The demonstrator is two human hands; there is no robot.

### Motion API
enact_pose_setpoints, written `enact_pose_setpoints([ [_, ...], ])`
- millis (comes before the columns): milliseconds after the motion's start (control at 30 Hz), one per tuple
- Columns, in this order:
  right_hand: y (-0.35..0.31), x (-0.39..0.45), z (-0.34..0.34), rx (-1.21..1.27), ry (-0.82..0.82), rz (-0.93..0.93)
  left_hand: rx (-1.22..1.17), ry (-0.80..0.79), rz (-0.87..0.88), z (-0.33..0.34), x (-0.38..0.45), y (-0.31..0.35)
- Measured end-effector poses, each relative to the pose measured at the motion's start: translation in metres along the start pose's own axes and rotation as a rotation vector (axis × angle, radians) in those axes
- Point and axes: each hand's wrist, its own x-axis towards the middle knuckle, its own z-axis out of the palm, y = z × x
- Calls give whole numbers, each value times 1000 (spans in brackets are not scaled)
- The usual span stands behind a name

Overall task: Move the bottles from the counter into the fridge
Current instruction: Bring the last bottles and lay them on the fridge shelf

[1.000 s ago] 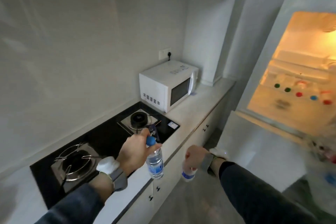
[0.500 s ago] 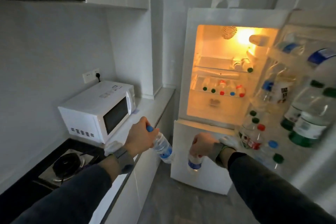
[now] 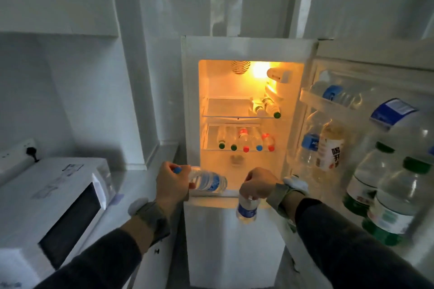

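Observation:
My left hand (image 3: 172, 183) grips a clear water bottle (image 3: 207, 182) with a blue cap by its neck; the bottle lies sideways, its base pointing into the bottom of the open fridge (image 3: 246, 49). My right hand (image 3: 257, 186) grips a second blue-labelled bottle (image 3: 246, 211) by its top, so that it hangs upright in front of the fridge's lower edge. Inside the lit compartment, several bottles lie on the lower shelf (image 3: 244, 141) with caps facing out. Two more bottles (image 3: 267, 108) lie on the upper shelf.
The fridge door (image 3: 366, 124) stands open on the right, its racks filled with several bottles. A white microwave (image 3: 56, 202) sits on the counter (image 3: 150, 171) to the left. A closed lower fridge door (image 3: 230, 241) is below my hands.
The view swung from the stove and counter to face the fridge. Both hands carried their bottles up to the compartment's lower edge, and the left bottle tipped sideways toward the opening.

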Motion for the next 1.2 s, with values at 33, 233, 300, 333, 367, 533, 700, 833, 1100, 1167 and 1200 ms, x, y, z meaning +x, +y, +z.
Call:
enact_pose_setpoints([
  [33,-6,15,-7,19,35,13,-39,-9,9,9,21,5],
  [233,-32,75,-54,71,212,21,-174,-55,46,57,98,52],
  [300,-39,81,-68,75,236,28,-252,-51,24,74,117,68],
  [333,-41,87,-77,69,250,34,-294,-48,13,86,131,75],
  [367,-44,95,-84,58,265,43,-340,-50,6,96,142,82],
  [533,-50,129,-108,51,318,81,-401,-55,-43,138,193,104],
  [700,-46,158,-137,89,313,35,-392,6,-37,181,231,115],
  [833,-43,182,-157,107,351,1,-369,39,-21,213,254,116],
  [1100,-35,233,-169,79,419,93,-353,21,-32,282,295,99],
  [1167,-36,242,-167,71,474,136,-335,13,-7,295,304,95],
  [1200,-36,246,-168,68,496,157,-313,2,6,304,311,93],
])
